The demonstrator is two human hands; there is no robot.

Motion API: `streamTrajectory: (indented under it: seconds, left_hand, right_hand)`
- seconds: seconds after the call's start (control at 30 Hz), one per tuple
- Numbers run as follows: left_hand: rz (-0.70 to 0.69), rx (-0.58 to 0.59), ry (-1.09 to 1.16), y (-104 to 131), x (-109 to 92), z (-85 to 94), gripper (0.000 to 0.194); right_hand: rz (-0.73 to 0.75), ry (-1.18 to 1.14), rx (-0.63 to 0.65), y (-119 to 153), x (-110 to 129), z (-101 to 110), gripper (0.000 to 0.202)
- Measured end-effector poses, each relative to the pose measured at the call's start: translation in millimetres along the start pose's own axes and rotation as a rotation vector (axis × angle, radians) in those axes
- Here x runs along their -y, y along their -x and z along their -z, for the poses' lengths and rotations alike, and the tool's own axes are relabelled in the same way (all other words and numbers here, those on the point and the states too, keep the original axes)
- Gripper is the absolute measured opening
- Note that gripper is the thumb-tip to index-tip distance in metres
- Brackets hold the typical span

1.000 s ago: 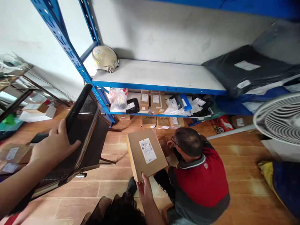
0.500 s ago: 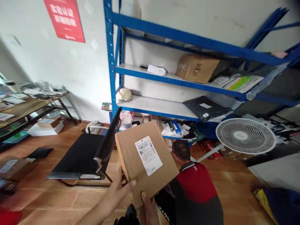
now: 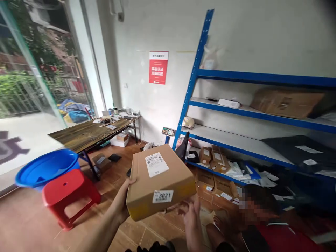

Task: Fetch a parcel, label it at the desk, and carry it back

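A brown cardboard box (image 3: 181, 171) is held up in front of me, tilted so that its top and near side show. White printed shipping labels lie on its top, and a smaller label on the near side reads 3021. Yellow tape runs along that side. My left hand (image 3: 123, 201) grips the box's left side, thumb on the top edge, its other fingers hidden. At the lower right edge is my right hand (image 3: 191, 213), its bent fingers against the underside; their exact contact is partly hidden.
A crouching person in a red and dark shirt (image 3: 283, 236) is close at right, before the blue shelving (image 3: 236, 110) with parcels. On the left are a red stool (image 3: 64, 187), a blue tub (image 3: 49, 166) and a wooden table (image 3: 81, 133).
My view has swung left, bringing the window, tub and stool in. The box has turned and tipped, so its near side with the 3021 label now shows.
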State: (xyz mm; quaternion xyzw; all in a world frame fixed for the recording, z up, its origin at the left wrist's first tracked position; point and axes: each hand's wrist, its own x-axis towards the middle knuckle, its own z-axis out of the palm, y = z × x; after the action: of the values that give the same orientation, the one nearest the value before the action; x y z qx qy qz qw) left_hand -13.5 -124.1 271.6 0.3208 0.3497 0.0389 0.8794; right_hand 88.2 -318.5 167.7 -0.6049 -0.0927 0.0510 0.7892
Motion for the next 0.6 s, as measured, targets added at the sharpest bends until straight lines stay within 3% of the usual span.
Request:
streamTrajectory:
  seconds: [0.1,0.2,0.33,0.6]
  left_hand:
    - [0.038,0.004,0.083,24.4,-18.3,26.8,0.049]
    - [0.047,-0.071,0.133,39.0,-25.9,49.1,0.045]
    - [0.031,-0.133,0.210,46.9,-30.5,74.8,0.039]
    - [0.002,-0.208,0.357,41.0,-48.7,117.2,0.045]
  right_hand:
    - [0.107,0.103,0.120,-6.8,39.8,-26.6,0.083]
    - [0.136,0.132,0.281,-8.5,54.7,-57.8,0.082]
    - [0.151,0.091,0.519,-9.9,43.5,-97.6,0.071]
    - [0.085,0.131,0.589,-18.7,27.2,-164.6,0.073]
